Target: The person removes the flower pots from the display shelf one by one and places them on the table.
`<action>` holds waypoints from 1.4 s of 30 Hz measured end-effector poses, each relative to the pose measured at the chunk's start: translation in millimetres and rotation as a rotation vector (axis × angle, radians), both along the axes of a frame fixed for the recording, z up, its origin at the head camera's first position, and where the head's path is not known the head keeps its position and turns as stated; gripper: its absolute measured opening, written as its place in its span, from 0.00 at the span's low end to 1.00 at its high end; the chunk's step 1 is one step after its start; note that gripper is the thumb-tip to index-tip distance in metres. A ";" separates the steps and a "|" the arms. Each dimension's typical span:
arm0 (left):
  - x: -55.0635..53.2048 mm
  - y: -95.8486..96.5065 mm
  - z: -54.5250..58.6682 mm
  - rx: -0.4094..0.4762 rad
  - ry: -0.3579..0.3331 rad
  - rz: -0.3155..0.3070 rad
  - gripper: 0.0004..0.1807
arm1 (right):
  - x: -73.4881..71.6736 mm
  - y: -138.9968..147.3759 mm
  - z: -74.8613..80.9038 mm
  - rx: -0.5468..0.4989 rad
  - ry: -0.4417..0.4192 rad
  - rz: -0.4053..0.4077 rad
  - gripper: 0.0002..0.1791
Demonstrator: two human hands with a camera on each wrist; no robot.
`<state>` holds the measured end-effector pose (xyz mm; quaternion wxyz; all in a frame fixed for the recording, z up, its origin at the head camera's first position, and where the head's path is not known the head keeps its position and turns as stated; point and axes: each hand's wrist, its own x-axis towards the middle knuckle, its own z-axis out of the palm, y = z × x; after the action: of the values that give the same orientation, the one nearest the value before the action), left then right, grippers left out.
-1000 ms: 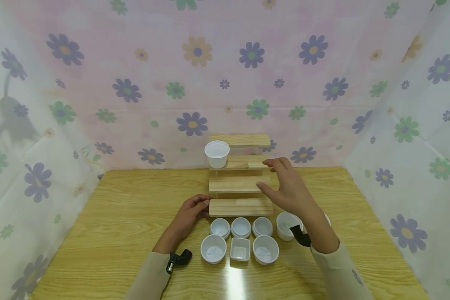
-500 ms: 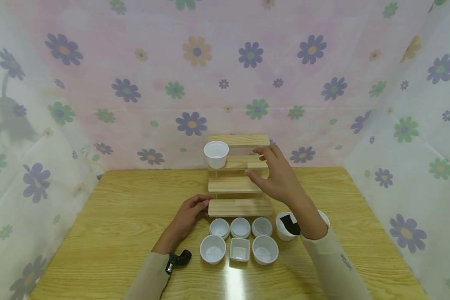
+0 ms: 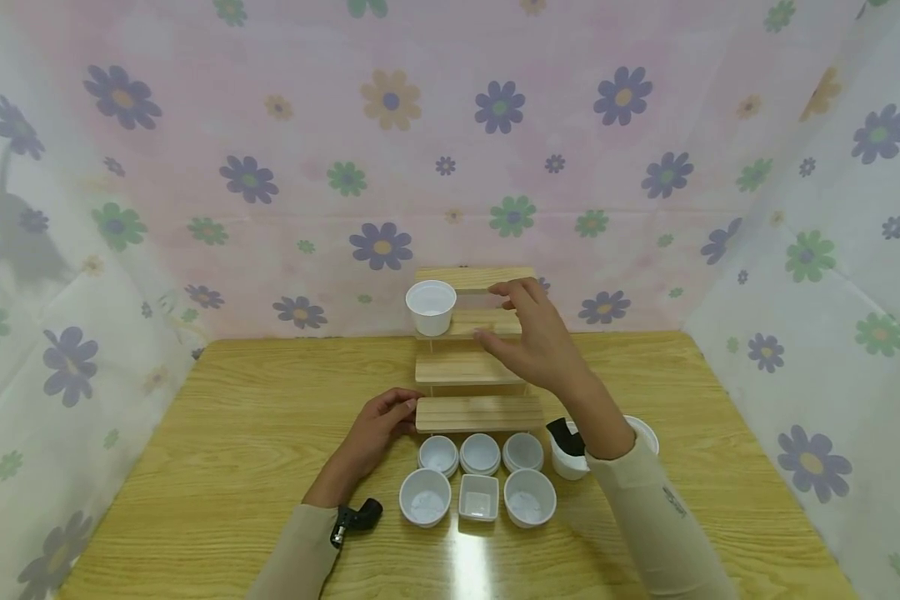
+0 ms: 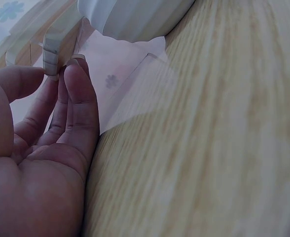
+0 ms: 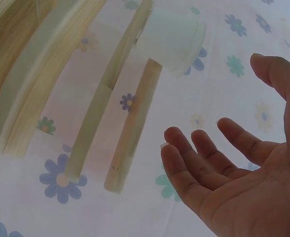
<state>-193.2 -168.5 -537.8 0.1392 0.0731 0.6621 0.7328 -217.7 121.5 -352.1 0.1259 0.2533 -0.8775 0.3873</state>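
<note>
A tiered wooden display stand (image 3: pixel 480 414) stands at the back of the table. My left hand (image 3: pixel 375 433) pinches the left end of its lowest shelf; the left wrist view has the thumb and fingers (image 4: pixel 81 94) at the shelf's end. On the left of a higher shelf sits a white plastic cup (image 3: pixel 431 310), upright. To the right of this cup hovers my right hand (image 3: pixel 540 346), thumb and fingers spread apart, with nothing in it. In the right wrist view its fingertips (image 5: pixel 173 155) are apart from both the shelves and the cup (image 5: pixel 172 42).
Before the stand are several white ramekins and cups, among them a square dish (image 3: pixel 479 498) and a round cup (image 3: pixel 425 497). More white cups (image 3: pixel 643 432) stand at the right, partly behind my right forearm. A flowered cloth (image 3: pixel 307 250) hangs behind the table.
My right hand has moved left and upward over the stand, nearer to the white cup on the shelf. The left hand stays on the lowest shelf.
</note>
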 end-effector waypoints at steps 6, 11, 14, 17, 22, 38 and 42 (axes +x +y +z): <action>0.1 0.2 -0.1 0.002 -0.002 0.012 0.20 | -7.2 -6.1 -3.4 -0.018 0.003 0.030 0.35; 0.1 0.6 -0.5 0.008 -0.009 0.016 0.20 | -12.5 -12.2 -5.1 -0.028 -0.002 0.033 0.36; 0.2 0.6 -0.7 0.006 -0.012 0.018 0.20 | -15.1 -16.5 -4.9 -0.031 -0.014 0.035 0.37; 0.3 0.6 -0.7 0.006 -0.017 0.019 0.20 | -17.5 -21.5 -3.8 -0.040 -0.015 0.046 0.37; -0.3 0.8 -1.0 0.008 -0.014 0.013 0.20 | -21.6 -29.7 -2.6 -0.059 -0.025 0.047 0.37; -0.8 0.1 0.6 -0.006 -0.014 0.003 0.21 | -38.7 -58.4 -2.0 -0.003 -0.026 0.042 0.45; -0.3 -0.1 0.7 -0.008 -0.020 0.002 0.21 | -42.4 -65.0 -2.3 0.043 -0.022 0.022 0.46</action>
<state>-193.5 -168.5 -537.1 0.1452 0.0647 0.6636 0.7310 -260.2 56.4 -354.4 0.1063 0.2612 -0.8841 0.3725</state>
